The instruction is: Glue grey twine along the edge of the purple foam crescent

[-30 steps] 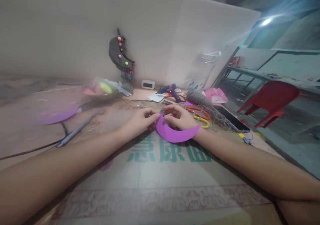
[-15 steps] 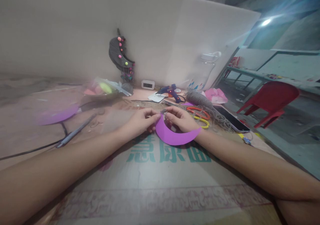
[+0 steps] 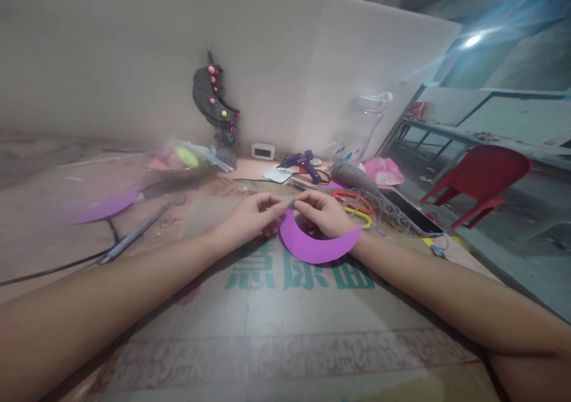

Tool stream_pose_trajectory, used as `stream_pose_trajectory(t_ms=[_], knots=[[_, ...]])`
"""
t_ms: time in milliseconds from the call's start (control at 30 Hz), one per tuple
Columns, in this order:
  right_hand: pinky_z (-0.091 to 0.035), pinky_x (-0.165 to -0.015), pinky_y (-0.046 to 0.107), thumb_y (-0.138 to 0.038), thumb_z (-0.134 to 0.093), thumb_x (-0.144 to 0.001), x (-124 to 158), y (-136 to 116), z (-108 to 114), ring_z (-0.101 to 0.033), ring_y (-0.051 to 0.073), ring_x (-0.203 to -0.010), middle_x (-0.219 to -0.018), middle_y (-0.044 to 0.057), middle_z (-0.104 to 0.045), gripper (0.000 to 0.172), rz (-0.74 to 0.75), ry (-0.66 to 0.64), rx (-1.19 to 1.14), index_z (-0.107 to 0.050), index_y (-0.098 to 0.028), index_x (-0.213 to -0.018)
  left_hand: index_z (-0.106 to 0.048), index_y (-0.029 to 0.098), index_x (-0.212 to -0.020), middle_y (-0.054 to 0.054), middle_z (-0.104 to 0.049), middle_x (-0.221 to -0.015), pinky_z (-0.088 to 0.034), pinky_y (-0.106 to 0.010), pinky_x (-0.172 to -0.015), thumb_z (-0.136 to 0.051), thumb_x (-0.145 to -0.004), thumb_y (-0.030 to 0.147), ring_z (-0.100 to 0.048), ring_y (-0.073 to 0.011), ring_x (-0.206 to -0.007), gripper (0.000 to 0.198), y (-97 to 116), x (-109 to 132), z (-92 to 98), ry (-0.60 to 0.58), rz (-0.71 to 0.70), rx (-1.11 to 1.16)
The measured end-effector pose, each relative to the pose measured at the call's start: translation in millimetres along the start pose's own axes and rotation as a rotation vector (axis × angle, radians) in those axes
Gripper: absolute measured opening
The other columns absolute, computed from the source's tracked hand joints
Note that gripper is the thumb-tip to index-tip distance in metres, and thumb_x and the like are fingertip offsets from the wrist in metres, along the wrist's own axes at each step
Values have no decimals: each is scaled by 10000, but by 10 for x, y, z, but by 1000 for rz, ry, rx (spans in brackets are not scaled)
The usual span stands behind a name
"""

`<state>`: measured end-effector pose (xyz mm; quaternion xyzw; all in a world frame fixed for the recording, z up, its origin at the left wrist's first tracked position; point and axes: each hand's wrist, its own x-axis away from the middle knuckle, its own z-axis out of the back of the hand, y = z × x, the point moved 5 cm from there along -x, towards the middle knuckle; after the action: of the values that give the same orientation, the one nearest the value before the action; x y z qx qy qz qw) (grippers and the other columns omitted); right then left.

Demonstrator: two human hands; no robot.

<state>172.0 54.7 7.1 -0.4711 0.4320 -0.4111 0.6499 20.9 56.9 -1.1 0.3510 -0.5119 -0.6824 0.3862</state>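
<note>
Flat, teal-lettered cardboard lies underneath. Above it, the left hand pinches the upper tip of a purple paper-like crescent, already shaped but bare-faced, so work seems early; the right hand curls beside that tip, its hold unclear.

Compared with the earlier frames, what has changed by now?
The purple crescent has dipped slightly, its curved body lower in view. No visible grasp or release: the left hand and right hand stay together at its upper end. The glue gun hasn't moved.
</note>
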Motion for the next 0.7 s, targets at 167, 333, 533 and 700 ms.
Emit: stream_pose_trajectory(t_ms=[167,333,533,700], knots=[[-309,-383,190,-466,-680,-721,10,-3,-19,-434,59,-404,-518,-66,-515,329,-36,-2,35,-534,-171,-721,-588,141,-868,12,-563,-574,-366,-177,-436,-593,-810,460,-533,-88,-493,324,36,18,-10,2,15,-17],[-325,-397,193,-464,-684,-720,11,7,-27,-447,65,-421,-512,-65,-514,329,-53,-21,61,-534,-171,-717,-584,144,-823,6,-570,-581,-360,-179,-436,-595,-803,477,-539,-90,-499,334,2,8,5,-3,12,-25],[-330,-406,199,-492,-664,-732,10,15,-33,-445,67,-423,-511,-65,-504,344,-36,-50,55,-537,-172,-733,-578,155,-816,14,-566,-571,-359,-177,-443,-583,-812,483,-533,-87,-496,328,-8,8,2,-23,-3,-45],[-315,-391,197,-484,-647,-750,1,-20,-23,-422,59,-406,-529,-70,-504,327,29,-21,54,-548,-176,-795,-576,156,-804,13,-565,-567,-359,-173,-442,-578,-816,483,-523,-84,-492,328,-18,8,-11,-24,3,-48]])
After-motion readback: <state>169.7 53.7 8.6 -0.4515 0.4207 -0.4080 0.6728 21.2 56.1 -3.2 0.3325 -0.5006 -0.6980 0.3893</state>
